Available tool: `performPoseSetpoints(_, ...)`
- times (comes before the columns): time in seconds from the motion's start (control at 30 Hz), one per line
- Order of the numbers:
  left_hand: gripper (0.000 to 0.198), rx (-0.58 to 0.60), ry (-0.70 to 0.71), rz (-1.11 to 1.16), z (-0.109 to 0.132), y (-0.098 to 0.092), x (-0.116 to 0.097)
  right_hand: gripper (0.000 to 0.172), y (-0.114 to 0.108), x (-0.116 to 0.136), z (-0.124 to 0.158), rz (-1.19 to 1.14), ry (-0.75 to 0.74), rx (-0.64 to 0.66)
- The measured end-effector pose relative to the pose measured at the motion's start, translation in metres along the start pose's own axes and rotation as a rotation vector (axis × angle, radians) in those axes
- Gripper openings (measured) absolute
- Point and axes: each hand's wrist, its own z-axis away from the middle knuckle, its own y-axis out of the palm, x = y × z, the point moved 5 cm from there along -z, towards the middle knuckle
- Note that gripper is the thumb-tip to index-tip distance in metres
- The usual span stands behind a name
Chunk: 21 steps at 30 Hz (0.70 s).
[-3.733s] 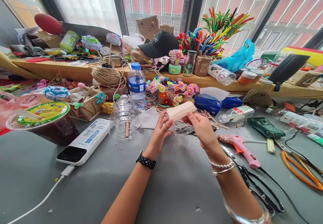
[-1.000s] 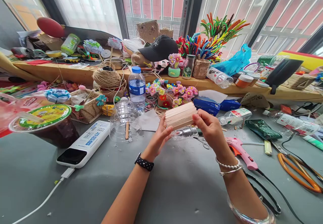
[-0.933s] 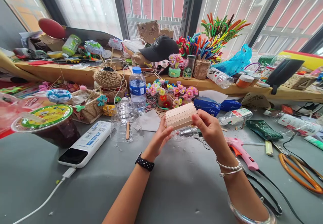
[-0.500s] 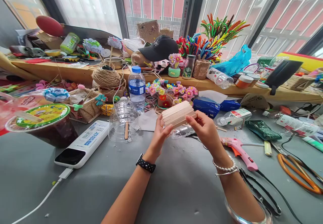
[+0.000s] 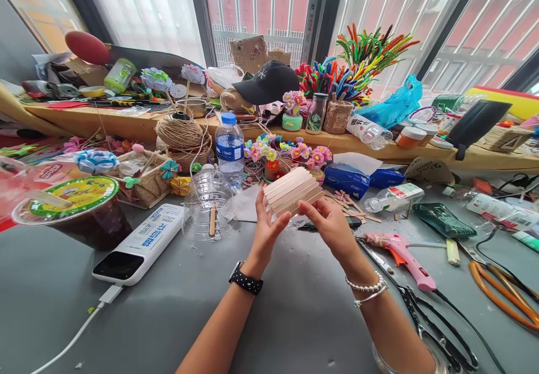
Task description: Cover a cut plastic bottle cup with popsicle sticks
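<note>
A piece made of several pale popsicle sticks (image 5: 292, 190), laid side by side, is held up above the grey table. My left hand (image 5: 268, 231) grips its left end, with the thumb along the near edge. At its lower right edge, my right hand (image 5: 330, 225) pinches it between thumb and fingers. Clear plastic shows just under the sticks, partly hidden by the hands. To the left, a cut clear plastic bottle (image 5: 206, 203) has one popsicle stick (image 5: 213, 220) on it. Loose sticks (image 5: 351, 208) lie behind my right hand.
A pink glue gun (image 5: 404, 256), black-handled scissors (image 5: 438, 318) and orange-handled scissors (image 5: 501, 290) lie at right. On the left are a white power bank (image 5: 143, 245) and a lidded drink cup (image 5: 80, 211). A water bottle (image 5: 229, 149) stands before the crowded wooden shelf (image 5: 252, 132).
My right hand has slid left and down along the sticks' edge, and the piece has tilted to show more of its face. Loose sticks and scissors blades behind the right hand are now uncovered.
</note>
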Motion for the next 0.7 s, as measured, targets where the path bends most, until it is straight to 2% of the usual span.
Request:
performPoseSetpoints(0.2,0.083,0.002,-0.006,-0.008,0.002,0.001,-0.005,0.032,0.003,-0.001,0.002,-0.128,0.02,0.032)
performPoseSetpoints(0.33,0.082,0.003,0.02,0.003,0.003,0.004,-0.009,0.032,0.002,0.001,0.004,-0.089,0.005,0.024)
performPoseSetpoints(0.43,0.08,0.021,-0.014,0.018,0.004,0.006,-0.009,0.03,-0.001,0.006,0.004,-0.033,-0.024,0.015)
performPoseSetpoints(0.5,0.073,0.051,-0.084,0.065,0.005,0.007,-0.006,0.03,-0.004,0.013,0.005,0.038,-0.054,0.041)
performPoseSetpoints(0.6,0.065,0.106,-0.288,0.223,0.005,0.008,0.001,0.032,-0.015,0.03,0.007,0.144,-0.14,0.051)
performPoseSetpoints(0.7,0.076,0.23,-0.574,0.38,0.008,0.012,0.008,0.032,-0.04,0.043,0.011,0.17,-0.188,-0.132)
